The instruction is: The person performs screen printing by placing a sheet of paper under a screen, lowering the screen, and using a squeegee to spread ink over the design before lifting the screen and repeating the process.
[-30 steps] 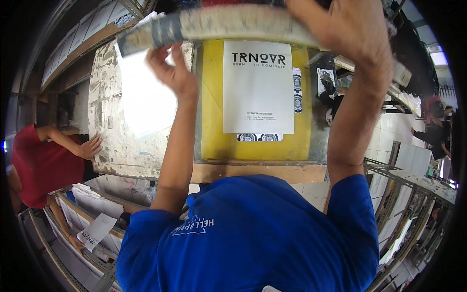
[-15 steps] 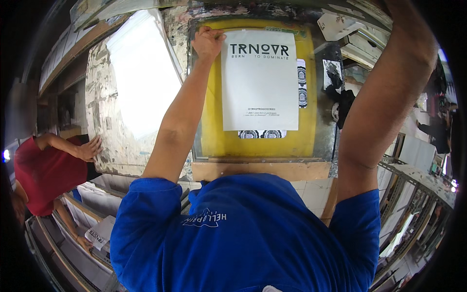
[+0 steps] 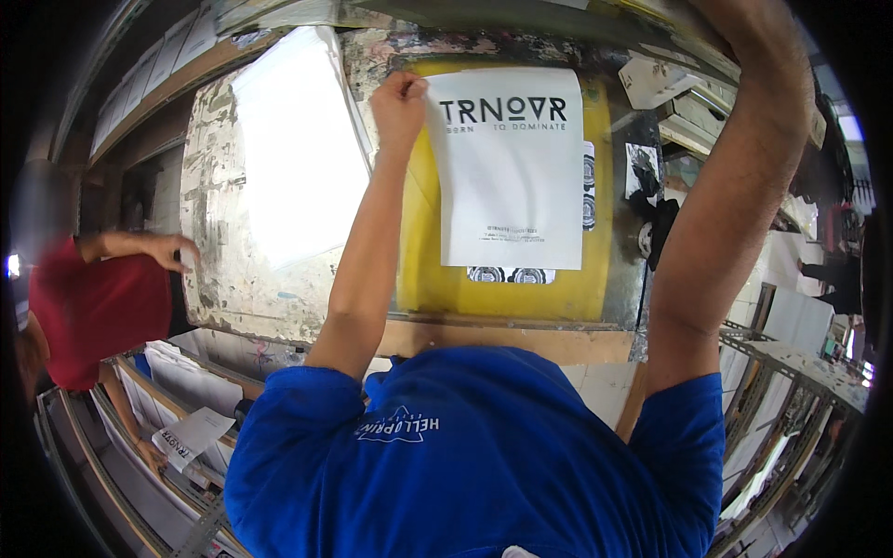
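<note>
My left hand [image 3: 400, 104] is closed in a pinch on the upper left corner of a white printed sheet [image 3: 512, 191] with black lettering. The sheet's left edge is lifted and rippled, while the rest lies over a yellow board [image 3: 423, 270]. Black-and-white round emblems [image 3: 512, 275] show past its lower and right edges. My right arm reaches up to the top right, where my right hand [image 3: 744, 20] is partly cut off beside the dark edge of a raised frame [image 3: 558, 20]; its fingers are hidden.
To the left, a stack of white sheets [image 3: 298, 158] lies on a paint-stained board [image 3: 212, 209]. A co-worker in a red shirt [image 3: 98, 307] stands there, one hand on a printed sheet [image 3: 191, 442] over a rack. A black cloth [image 3: 659, 228] and a metal rack [image 3: 791, 358] are at right.
My left hand has lifted the sheet's left edge off the yellow board, and the sheet now ripples. The co-worker's upper hand has drawn off the stained board; their printed sheet has tilted up.
</note>
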{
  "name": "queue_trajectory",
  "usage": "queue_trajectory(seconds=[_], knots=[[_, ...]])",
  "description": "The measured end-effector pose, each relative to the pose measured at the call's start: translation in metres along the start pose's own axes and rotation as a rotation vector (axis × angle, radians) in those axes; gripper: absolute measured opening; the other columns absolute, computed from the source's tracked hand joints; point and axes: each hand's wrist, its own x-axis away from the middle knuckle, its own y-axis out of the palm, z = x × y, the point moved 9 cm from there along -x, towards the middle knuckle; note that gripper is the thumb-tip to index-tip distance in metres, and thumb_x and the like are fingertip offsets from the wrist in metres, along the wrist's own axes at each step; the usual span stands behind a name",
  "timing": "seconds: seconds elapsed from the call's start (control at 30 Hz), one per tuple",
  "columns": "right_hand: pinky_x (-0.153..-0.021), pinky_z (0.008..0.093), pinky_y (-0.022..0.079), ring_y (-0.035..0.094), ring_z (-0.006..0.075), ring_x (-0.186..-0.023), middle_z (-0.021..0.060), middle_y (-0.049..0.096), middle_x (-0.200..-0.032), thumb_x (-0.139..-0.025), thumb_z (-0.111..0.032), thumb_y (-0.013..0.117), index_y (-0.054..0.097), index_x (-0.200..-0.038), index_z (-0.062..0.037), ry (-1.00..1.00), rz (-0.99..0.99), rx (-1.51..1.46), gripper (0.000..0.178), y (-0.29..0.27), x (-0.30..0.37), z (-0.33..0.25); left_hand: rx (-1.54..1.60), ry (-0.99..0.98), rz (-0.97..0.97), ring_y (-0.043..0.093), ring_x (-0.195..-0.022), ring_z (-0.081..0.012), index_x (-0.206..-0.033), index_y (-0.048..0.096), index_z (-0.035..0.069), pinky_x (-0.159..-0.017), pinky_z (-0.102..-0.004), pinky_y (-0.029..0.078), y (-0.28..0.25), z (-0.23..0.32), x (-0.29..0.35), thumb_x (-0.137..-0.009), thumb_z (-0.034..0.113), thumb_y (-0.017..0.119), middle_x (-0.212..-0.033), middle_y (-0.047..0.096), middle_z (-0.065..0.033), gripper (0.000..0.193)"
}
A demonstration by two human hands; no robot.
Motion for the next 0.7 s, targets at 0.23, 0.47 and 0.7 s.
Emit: queue_trajectory(seconds=[0.23, 0.47, 0.7], knots=[[-0.084, 0.0329, 0.056, 0.07, 0.0232, -0.085, 0.0197, 0.076, -0.102, -0.081, -0.015, 0.064, 0.073, -0.118, 0.0052, 0.062, 0.1, 0.284, 0.043, 0.01, 0.002, -0.015, -0.013, -0.178, 0.24, 0.064, -0.079, -0.014, -0.097, 0.072, -0.006, -0.074, -0.0285, 0.05, -0.154, -0.01, 0.02, -0.091, 0.006, 0.071, -0.085, 0.071, -0.0082, 0.013], [-0.085, 0.029, 0.055, 0.07, 0.0163, -0.09, 0.0134, 0.074, -0.109, -0.086, -0.013, 0.064, 0.069, -0.127, -0.0001, 0.204, -0.036, -0.02, 0.043, 0.014, 0.003, 0.036, -0.092, -0.166, 0.562, 0.065, -0.082, -0.0143, -0.099, 0.07, -0.006, -0.077, -0.028, 0.053, -0.352, -0.079, 0.081, -0.094, 0.002, 0.067, -0.089, 0.071, -0.0079, 0.01], [-0.089, 0.0269, 0.054, 0.069, 0.0145, -0.095, 0.0122, 0.07, -0.119, -0.09, -0.019, 0.068, 0.066, -0.133, -0.0046, 0.224, -0.115, 0.004, 0.046, 0.012, 0.006, 0.09, -0.31, -0.232, 0.987, 0.068, -0.085, -0.0245, -0.105, 0.069, -0.009, -0.079, -0.0349, 0.055, -0.513, -0.114, 0.156, -0.093, 0.005, 0.068, -0.095, 0.072, -0.0166, 0.018]])
